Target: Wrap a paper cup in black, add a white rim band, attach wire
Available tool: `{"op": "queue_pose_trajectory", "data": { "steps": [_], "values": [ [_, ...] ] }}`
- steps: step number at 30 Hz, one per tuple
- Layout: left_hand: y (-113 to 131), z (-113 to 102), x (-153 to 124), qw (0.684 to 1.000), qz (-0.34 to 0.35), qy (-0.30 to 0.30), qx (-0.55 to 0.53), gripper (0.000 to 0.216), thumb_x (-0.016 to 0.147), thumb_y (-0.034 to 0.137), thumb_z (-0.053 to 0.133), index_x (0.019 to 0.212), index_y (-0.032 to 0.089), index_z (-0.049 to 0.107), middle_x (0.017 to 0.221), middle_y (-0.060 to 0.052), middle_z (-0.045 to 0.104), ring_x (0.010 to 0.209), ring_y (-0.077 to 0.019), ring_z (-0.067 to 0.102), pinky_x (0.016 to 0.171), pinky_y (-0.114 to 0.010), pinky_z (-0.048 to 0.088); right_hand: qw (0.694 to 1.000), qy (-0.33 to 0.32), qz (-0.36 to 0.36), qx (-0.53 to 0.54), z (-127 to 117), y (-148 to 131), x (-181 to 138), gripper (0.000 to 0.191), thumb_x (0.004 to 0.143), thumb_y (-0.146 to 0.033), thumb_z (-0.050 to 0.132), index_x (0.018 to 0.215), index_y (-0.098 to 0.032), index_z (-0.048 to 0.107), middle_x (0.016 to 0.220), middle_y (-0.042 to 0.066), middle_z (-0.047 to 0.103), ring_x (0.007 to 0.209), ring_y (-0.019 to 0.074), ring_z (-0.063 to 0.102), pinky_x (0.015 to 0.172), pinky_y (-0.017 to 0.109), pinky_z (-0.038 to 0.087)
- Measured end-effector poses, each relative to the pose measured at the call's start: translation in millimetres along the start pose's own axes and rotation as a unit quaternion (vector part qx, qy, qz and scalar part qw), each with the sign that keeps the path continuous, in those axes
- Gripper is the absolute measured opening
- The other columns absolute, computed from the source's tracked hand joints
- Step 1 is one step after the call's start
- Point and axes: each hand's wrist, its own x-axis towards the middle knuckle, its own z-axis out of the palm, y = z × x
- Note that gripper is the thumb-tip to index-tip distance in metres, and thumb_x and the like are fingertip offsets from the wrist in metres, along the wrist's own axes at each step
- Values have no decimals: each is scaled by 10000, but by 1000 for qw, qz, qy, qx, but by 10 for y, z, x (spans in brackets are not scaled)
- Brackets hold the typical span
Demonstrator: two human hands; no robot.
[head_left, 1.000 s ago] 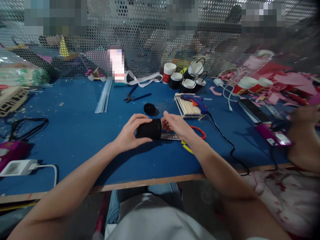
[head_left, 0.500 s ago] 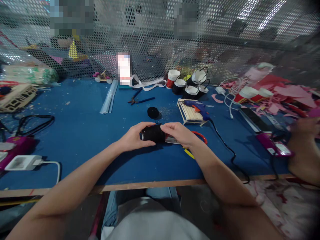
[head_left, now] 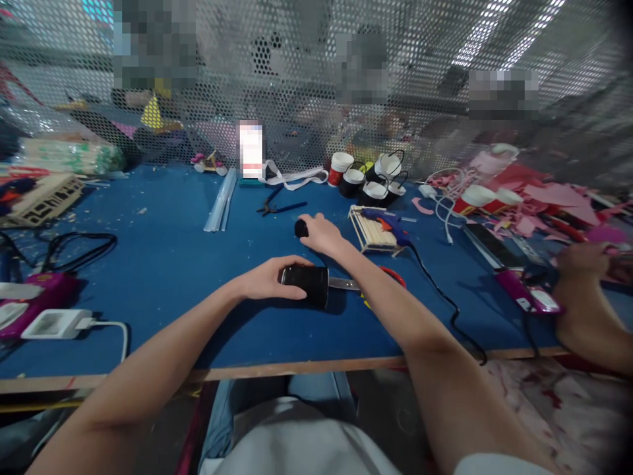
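My left hand (head_left: 270,277) is wrapped round a black cup (head_left: 309,284) lying on its side on the blue table (head_left: 163,264). My right hand (head_left: 321,234) has reached further back and rests over a small black round piece (head_left: 300,228), fingers curled on it. Scissors with red handles (head_left: 376,282) lie just right of the cup, blade under it.
A blue glue gun (head_left: 388,221) sits on a wooden stick rack, its cable trailing to the table edge. Cups (head_left: 368,178), pliers (head_left: 277,204), clear strips (head_left: 221,208) stand behind. Another person's hand (head_left: 586,260) works at right amid pink scraps. Chargers and cables at left.
My right hand left the black cup and reached back to the small black round piece. My left hand kept the cup, lowering it onto the table.
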Motion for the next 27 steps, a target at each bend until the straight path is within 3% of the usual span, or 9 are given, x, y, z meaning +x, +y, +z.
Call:
{"op": "queue_pose_trajectory", "data": {
  "steps": [5,7,11,14,18,21,27],
  "values": [
    [2,2,11,1000,10,3,20,536,699,381,674,1176,198,510,1124,-67,580,1009,-204,560,864,-340,455,996,3,60,68,-1,279,4,545,744,-342,551,1200,-60,454,971,185,602,903,281,592,775,376,449],
    [1,15,15,1000,5,-3,7,539,699,388,674,1178,203,509,1119,-65,584,1000,-203,562,857,-334,454,993,5,70,96,-8,362,-27,596,742,-365,555,1248,-85,411,1007,175,595,885,260,600,760,367,458],
    [15,30,5,999,-20,-14,-28,555,695,397,676,1183,198,503,1094,-69,592,956,-197,573,805,-307,465,985,25,65,156,42,339,-36,703,583,-252,712,1229,-177,446,1167,155,530,1051,286,535,871,389,419],
    [32,22,-4,999,-16,-10,-31,560,694,385,680,1189,194,501,1125,-73,576,994,-205,555,827,-309,456,967,30,90,235,109,271,25,612,509,-147,746,1077,-143,518,948,127,623,933,287,592,833,410,450],
    [31,20,3,999,-17,-2,-31,569,691,384,682,1191,183,501,1142,-80,570,1009,-212,548,852,-327,445,910,47,128,391,142,262,212,328,664,-271,683,905,-139,504,657,48,602,631,201,625,629,377,533],
    [9,26,19,999,-16,5,-39,572,693,383,681,1195,175,500,1138,-84,572,1004,-210,548,839,-318,449,849,99,130,503,112,266,406,160,769,-272,586,793,-169,465,636,-1,564,682,140,635,673,294,556],
    [-52,10,35,997,-19,53,-45,587,693,378,684,1206,171,487,1172,-96,556,1023,-215,540,866,-343,443,750,162,120,630,70,198,553,253,742,-95,535,612,-206,349,530,-63,428,812,108,644,811,238,536]
  ]
}}
